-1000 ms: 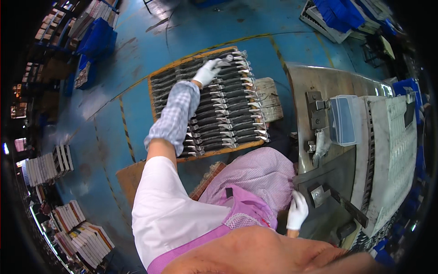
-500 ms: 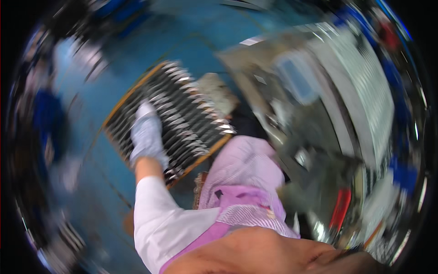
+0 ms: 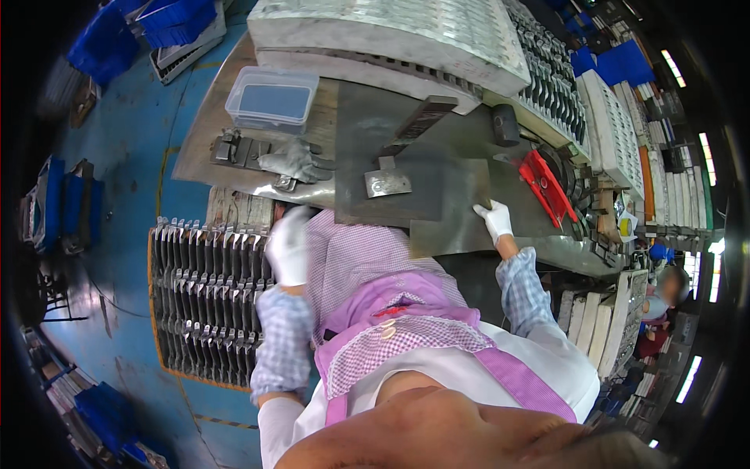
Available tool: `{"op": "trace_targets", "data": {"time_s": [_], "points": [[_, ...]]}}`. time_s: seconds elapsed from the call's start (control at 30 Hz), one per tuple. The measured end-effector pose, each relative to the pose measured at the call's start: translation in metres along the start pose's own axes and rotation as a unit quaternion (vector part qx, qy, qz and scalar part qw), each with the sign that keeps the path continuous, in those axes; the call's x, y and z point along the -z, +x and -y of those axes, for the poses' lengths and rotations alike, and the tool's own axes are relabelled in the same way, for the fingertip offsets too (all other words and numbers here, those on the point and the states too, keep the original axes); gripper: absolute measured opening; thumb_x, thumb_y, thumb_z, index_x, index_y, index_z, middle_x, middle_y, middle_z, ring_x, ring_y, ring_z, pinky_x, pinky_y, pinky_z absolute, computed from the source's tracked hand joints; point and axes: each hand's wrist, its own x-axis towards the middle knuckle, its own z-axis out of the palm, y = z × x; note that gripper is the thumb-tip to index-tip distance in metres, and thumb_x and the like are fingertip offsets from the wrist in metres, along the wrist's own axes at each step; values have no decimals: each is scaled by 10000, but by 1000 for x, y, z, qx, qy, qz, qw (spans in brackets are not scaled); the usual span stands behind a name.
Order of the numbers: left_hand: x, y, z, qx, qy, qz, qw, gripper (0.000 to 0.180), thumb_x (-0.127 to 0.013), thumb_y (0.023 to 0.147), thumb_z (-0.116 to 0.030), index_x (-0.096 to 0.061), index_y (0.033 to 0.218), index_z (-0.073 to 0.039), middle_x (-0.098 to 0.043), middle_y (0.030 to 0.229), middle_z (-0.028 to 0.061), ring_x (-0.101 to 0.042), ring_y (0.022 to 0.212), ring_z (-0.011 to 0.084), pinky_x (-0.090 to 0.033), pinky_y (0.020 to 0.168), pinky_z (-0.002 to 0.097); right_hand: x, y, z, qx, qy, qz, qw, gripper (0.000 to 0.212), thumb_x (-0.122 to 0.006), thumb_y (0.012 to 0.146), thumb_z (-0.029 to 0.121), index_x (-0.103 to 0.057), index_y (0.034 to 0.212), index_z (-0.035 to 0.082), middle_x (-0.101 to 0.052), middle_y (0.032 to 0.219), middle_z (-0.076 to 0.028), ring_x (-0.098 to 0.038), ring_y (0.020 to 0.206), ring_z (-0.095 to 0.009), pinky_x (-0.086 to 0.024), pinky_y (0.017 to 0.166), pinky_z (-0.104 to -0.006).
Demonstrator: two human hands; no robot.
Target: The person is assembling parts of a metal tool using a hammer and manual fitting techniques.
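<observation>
My left hand (image 3: 289, 246), in a white glove, is smeared by motion beside the right edge of a rack (image 3: 207, 301) of dark parts with shiny metal ends. Its fingers cannot be made out. My right hand (image 3: 496, 221), also gloved in white, is closed on the right edge of a flat grey sheet (image 3: 453, 223), which overhangs the near edge of the workbench (image 3: 199, 160). On a darker mat behind that sheet lies a bright metal plate (image 3: 388, 184), with a dark bar (image 3: 420, 125) slanting up from it.
A grey glove (image 3: 297, 162) lies on a metal fixture (image 3: 242, 150). Behind it is a clear plastic box (image 3: 272, 100). A red tool (image 3: 547, 187) and a black cylinder (image 3: 505, 125) are on the right. White trays (image 3: 383, 35) stand at the back; a person (image 3: 664, 293) is far right.
My view has swung from the rack to the workbench. My left hand has come back from over the rack. My right hand, unseen before, now shows at the grey sheet.
</observation>
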Motion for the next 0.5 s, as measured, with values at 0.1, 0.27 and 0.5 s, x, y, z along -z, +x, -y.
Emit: {"op": "trace_targets", "data": {"time_s": [0.1, 0.27, 0.5], "points": [[-102, 3, -64, -219, 72, 287, 930, 239, -664, 923, -123, -716, 1155, -101, -711, 1105, 114, -669, 1046, 295, -534, 912, 363, 6, 17, 3, -58, 125, 99, 986, 322, -754, 890, 130, -704, 1159, -39, -737, 1006, -58, -648, 895, -147, -499, 826, -297], [-243, 5, -58, -491, 163, 412, 750, 369, -653, 899, -455, -737, 1022, -117, -703, 1033, 82, -638, 1103, 295, -376, 1117, 541, 4, 17, 2, 34, 85, 92, 992, 406, -717, 945, 281, -684, 1210, -25, -731, 1044, -37, -610, 893, -107, -487, 820, -281], [-275, 29, -77, -549, 188, 526, 622, 545, -617, 888, -554, -649, 578, -107, -622, 636, 69, -624, 695, 304, -466, 934, 448, 6, 22, -18, 7, 139, 103, 985, 402, -736, 930, 250, -688, 1216, -29, -743, 1086, -61, -635, 938, -122, -487, 853, -275]]}}
